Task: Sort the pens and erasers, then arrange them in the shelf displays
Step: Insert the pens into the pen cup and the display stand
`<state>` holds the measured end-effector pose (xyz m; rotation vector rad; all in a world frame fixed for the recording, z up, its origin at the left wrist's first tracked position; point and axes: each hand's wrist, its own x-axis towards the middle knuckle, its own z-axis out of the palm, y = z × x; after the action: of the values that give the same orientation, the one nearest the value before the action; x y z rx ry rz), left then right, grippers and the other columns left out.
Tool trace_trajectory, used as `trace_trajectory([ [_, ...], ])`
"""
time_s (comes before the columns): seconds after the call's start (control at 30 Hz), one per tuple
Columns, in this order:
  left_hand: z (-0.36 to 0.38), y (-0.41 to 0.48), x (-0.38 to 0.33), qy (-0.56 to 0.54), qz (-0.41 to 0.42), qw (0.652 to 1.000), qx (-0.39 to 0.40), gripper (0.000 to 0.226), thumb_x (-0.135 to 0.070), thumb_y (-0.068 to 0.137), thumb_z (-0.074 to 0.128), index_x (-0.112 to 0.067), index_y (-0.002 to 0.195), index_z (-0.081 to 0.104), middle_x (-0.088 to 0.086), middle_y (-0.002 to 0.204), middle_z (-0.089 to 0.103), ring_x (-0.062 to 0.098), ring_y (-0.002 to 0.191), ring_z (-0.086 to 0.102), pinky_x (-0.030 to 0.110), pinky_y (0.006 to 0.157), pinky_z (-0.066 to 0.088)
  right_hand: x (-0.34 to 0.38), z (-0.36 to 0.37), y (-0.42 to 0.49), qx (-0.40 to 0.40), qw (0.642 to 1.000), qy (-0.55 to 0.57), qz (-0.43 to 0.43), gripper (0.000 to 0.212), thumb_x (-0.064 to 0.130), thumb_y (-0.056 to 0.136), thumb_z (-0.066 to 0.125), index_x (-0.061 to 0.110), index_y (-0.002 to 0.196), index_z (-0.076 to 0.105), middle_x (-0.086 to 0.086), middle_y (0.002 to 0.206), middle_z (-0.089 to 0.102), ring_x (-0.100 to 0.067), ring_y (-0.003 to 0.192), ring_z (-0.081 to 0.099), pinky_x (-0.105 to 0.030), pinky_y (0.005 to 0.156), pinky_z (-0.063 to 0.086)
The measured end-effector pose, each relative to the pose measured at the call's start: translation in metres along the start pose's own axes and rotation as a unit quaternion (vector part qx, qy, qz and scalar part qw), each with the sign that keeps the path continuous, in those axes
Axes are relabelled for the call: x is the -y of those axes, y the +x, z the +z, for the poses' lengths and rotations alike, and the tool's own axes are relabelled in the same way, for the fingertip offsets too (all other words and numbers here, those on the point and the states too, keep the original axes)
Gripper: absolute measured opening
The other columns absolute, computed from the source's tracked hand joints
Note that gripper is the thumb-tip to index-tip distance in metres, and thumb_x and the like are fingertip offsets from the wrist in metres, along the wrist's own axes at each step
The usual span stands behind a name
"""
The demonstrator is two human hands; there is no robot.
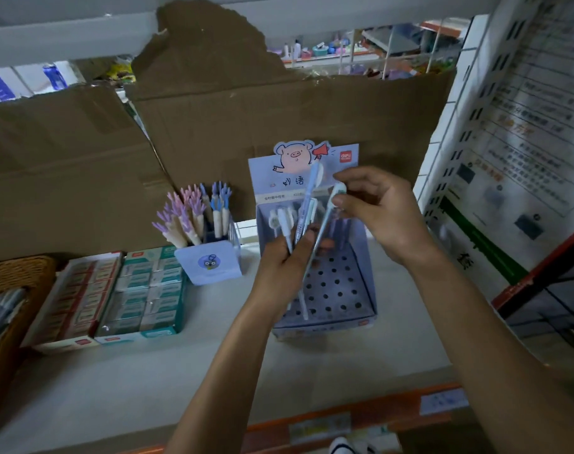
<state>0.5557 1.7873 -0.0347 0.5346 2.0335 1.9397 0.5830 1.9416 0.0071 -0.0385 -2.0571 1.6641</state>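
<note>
My left hand (284, 267) grips a small bunch of pale blue and white pens (300, 224), fanned upward, above a light blue display box (344, 309) with a pig picture on its back card and a base full of holes. My right hand (374, 208) pinches the top end of one light blue pen (326, 214) that slants down toward the left hand. A few pens stand at the back of the box. To the left, two open eraser boxes (121, 290) lie side by side, one red, one teal.
A small blue holder (210, 262) with purple and blue antler-topped pens stands between the erasers and the display box. A wicker basket (13, 273) sits at far left. Brown cardboard (213, 126) lines the shelf back. An orange shelf edge (344, 411) runs along the front.
</note>
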Motion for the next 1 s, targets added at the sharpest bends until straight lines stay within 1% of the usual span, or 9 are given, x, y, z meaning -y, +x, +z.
trace_trajectory([
  [0.07,0.004,0.005,0.006,0.031,0.003,0.999,-0.028,0.023,-0.03,0.099,0.045,-0.043,0.1,0.063,-0.007,0.091,0.069,0.015,0.091,0.064,0.026,0.079,0.053,0.0,-0.012,-0.001,-0.035,0.999,-0.017,0.0,0.031,-0.001,0.08,0.069,0.025,0.096,0.062,0.01,0.091,0.07,-0.01,0.088,0.069,-0.03,0.08,0.055],
  [0.2,0.006,0.008,0.012,0.052,0.017,0.996,-0.073,0.023,-0.034,0.099,0.044,-0.041,0.083,0.059,0.0,0.065,0.049,0.014,0.064,0.047,0.036,0.068,0.042,-0.003,-0.028,-0.004,-0.081,0.988,-0.127,-0.03,0.028,0.002,0.081,0.07,0.02,0.1,0.061,0.012,0.092,0.065,-0.002,0.089,0.065,-0.015,0.082,0.051],
  [0.27,0.007,0.008,0.01,0.047,0.023,0.996,-0.078,0.02,-0.033,0.1,0.043,-0.041,0.101,0.061,0.001,0.06,0.05,0.017,0.057,0.049,0.04,0.065,0.044,-0.007,-0.03,-0.007,-0.083,0.981,-0.17,-0.04,0.027,0.001,0.081,0.069,0.016,0.103,0.062,0.012,0.092,0.063,0.003,0.086,0.063,-0.008,0.079,0.048],
  [0.37,0.01,0.006,0.007,0.05,0.012,0.996,-0.079,0.03,-0.03,0.1,0.042,-0.029,0.125,0.059,0.036,0.109,0.054,0.052,0.102,0.051,0.061,0.083,0.045,-0.015,-0.028,-0.012,-0.075,0.971,-0.219,-0.06,0.024,-0.002,0.083,0.066,0.005,0.106,0.064,0.011,0.092,0.06,0.012,0.086,0.054,0.002,0.072,0.041],
  [0.47,0.011,0.003,0.007,0.051,0.012,0.996,-0.071,0.028,-0.03,0.1,0.042,-0.029,0.121,0.059,0.039,0.119,0.045,0.058,0.109,0.042,0.066,0.086,0.041,-0.019,-0.026,-0.013,-0.07,0.964,-0.244,-0.073,0.022,0.0,0.084,0.065,0.005,0.105,0.065,0.007,0.091,0.062,0.004,0.082,0.058,0.001,0.072,0.041],
  [0.57,0.009,0.004,0.014,0.055,0.015,0.995,-0.082,0.029,-0.031,0.1,0.042,-0.024,0.124,0.056,0.035,0.104,0.053,0.053,0.093,0.049,0.058,0.07,0.044,-0.026,-0.021,-0.012,-0.041,0.952,-0.293,-0.077,0.018,0.007,0.085,0.066,0.007,0.103,0.066,-0.002,0.092,0.066,-0.015,0.083,0.061,-0.018,0.073,0.046],
  [0.67,0.01,0.003,0.017,0.052,0.017,0.995,-0.085,0.013,-0.03,0.1,0.042,-0.022,0.103,0.051,0.001,0.062,0.044,0.018,0.052,0.039,0.032,0.055,0.034,-0.038,-0.016,-0.01,-0.02,0.923,-0.368,-0.108,0.016,0.008,0.083,0.067,0.007,0.1,0.067,-0.01,0.098,0.067,-0.03,0.091,0.06,-0.029,0.075,0.043],
  [0.8,0.009,-0.001,0.015,0.064,0.003,0.996,-0.056,0.022,-0.03,0.1,0.041,-0.028,0.083,0.054,-0.005,0.06,0.04,0.01,0.05,0.034,0.028,0.053,0.03,-0.042,-0.017,-0.007,-0.033,0.919,-0.373,-0.125,0.023,0.017,0.082,0.063,0.012,0.105,0.067,-0.009,0.104,0.064,-0.032,0.097,0.057,-0.031,0.078,0.042],
  [1.0,0.006,-0.005,0.012,0.053,0.01,0.999,0.009,0.035,-0.028,0.098,0.046,-0.05,0.083,0.069,0.008,0.068,0.042,0.02,0.059,0.037,0.032,0.057,0.032,-0.011,-0.012,-0.011,-0.044,0.988,-0.136,-0.05,0.033,0.013,0.088,0.065,0.015,0.12,0.059,0.004,0.099,0.066,-0.011,0.09,0.065,-0.025,0.082,0.054],
])
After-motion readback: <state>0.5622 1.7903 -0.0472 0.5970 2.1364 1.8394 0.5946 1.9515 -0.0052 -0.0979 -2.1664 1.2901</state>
